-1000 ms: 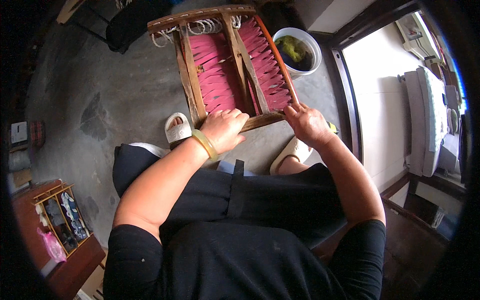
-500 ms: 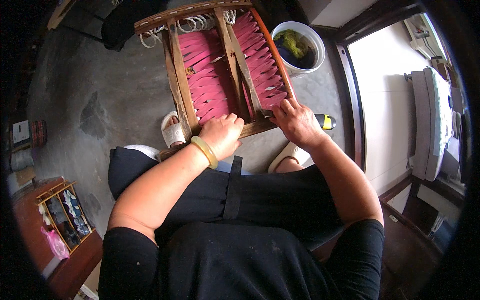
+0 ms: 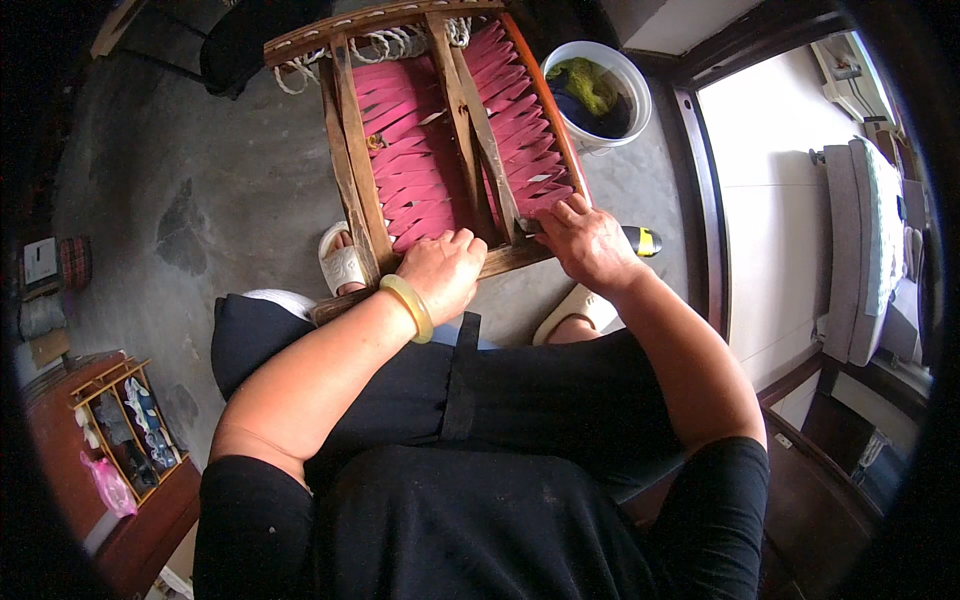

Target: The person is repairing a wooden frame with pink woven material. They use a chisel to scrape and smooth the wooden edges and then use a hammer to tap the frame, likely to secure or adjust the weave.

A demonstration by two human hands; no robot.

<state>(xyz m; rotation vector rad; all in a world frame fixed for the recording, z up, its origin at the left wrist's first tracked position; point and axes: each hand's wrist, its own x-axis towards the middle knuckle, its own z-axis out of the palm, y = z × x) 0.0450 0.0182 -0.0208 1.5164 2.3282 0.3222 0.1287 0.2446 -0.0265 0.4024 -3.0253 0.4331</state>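
Note:
A wooden frame (image 3: pixel 353 150) with pink woven straps (image 3: pixel 415 110) and knotted white cord (image 3: pixel 400 45) at its far end stands before me, slightly tilted. My left hand (image 3: pixel 448 272), a yellowish bangle at its wrist, grips the near rail. My right hand (image 3: pixel 590 245) is curled over the near right corner; a small dark piece under its fingertips is too hidden to name. Just right of that hand is a black-and-yellow object (image 3: pixel 645 240), partly covered. My white slippers (image 3: pixel 340 262) are either side below the frame.
A white bucket (image 3: pixel 600 95) with green and dark contents sits right of the frame, by a dark doorway edge (image 3: pixel 705 200). A black chair (image 3: pixel 235 50) is at the upper left, a rack of footwear (image 3: pixel 130 430) at the lower left.
The frame and both hands have shifted left, the right hand also slightly up onto the straps' edge. More of the black-and-yellow object now shows beside the right hand.

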